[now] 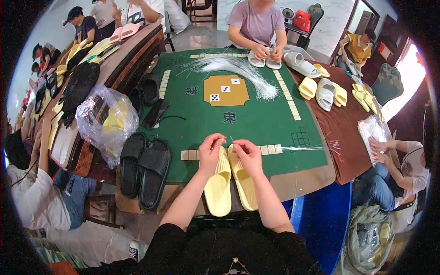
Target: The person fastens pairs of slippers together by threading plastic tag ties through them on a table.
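A pair of pale yellow slippers (219,185) lies side by side at the near edge of the green table (256,121), toes pointing away from me. My left hand (210,149) rests over the left slipper's toe, fingers pinched together. My right hand (247,153) is over the right slipper (244,185), also pinched. A thin clear plastic strand (300,148) lies on the table just right of my right hand; whether my fingertips hold one is too small to see.
A pair of black slippers (145,168) lies left of mine, beside a clear plastic bag (106,121). A bundle of clear strands (238,68) lies at the far side, where another person handles white slippers (264,59). More yellow and white slippers (326,91) sit far right. Other people sit around.
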The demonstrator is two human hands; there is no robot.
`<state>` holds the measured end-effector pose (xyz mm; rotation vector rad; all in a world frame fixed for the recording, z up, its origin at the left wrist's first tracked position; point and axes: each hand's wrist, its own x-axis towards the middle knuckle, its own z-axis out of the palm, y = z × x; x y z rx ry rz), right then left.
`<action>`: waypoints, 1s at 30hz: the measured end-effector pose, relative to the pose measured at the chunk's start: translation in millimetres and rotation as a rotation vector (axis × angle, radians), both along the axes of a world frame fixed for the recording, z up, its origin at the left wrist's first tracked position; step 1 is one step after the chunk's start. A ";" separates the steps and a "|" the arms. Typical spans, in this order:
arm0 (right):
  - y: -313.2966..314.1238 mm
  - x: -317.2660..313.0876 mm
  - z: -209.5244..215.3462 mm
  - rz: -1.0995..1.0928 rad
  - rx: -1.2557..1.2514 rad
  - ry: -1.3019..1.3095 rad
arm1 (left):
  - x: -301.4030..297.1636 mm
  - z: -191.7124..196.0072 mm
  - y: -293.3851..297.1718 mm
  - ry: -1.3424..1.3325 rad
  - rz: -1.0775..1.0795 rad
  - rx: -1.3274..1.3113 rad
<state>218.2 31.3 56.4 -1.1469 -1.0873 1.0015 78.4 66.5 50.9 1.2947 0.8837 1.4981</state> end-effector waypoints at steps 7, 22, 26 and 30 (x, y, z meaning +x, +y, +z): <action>-1.1 1.7 1.1 0.021 0.006 -0.035 | -1.9 -1.2 6.2 0.002 -0.046 -0.078; -0.6 -3.3 -1.1 0.022 0.033 -0.190 | -7.9 -13.7 15.5 -0.108 -0.162 -0.207; 0.0 -1.8 -4.0 0.033 0.033 -0.209 | -6.1 -16.0 16.1 -0.120 -0.205 -0.208; 0.3 -3.0 -5.2 0.024 0.023 -0.187 | -5.4 -17.1 16.3 -0.091 -0.221 -0.220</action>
